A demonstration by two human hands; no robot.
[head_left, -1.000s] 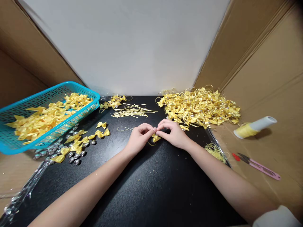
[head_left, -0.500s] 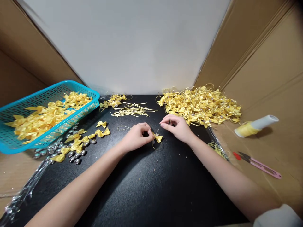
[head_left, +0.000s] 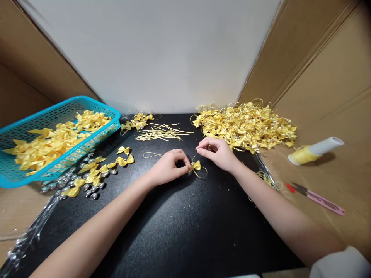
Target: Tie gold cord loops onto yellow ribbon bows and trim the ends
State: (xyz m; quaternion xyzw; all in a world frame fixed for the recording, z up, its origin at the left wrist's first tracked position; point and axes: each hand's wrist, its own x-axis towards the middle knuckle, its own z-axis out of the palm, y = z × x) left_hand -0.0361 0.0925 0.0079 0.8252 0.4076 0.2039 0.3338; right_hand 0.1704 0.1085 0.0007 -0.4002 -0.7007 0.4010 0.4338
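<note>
My left hand (head_left: 169,167) is closed in a pinch on a small yellow ribbon bow (head_left: 196,166) with a gold cord loop, just above the black table mat (head_left: 179,227). My right hand (head_left: 218,152) is also pinched, holding the thin gold cord that runs up from the bow. The two hands sit a short gap apart at the mat's middle. A loose gold cord loop (head_left: 152,155) lies just left of my left hand.
A blue basket (head_left: 17,131) of yellow bows stands at the left. Loose bows and silver bells (head_left: 92,177) lie beside it. Cut gold cords (head_left: 162,133) lie at the back; a big pile of finished bows (head_left: 246,125) at the right. A thread spool (head_left: 314,150) and pink snips (head_left: 315,197) rest on the cardboard.
My hands, joined over the bow a second ago, have drawn apart. The right hand has pulled the cord up and to the right; the bow now hangs between them.
</note>
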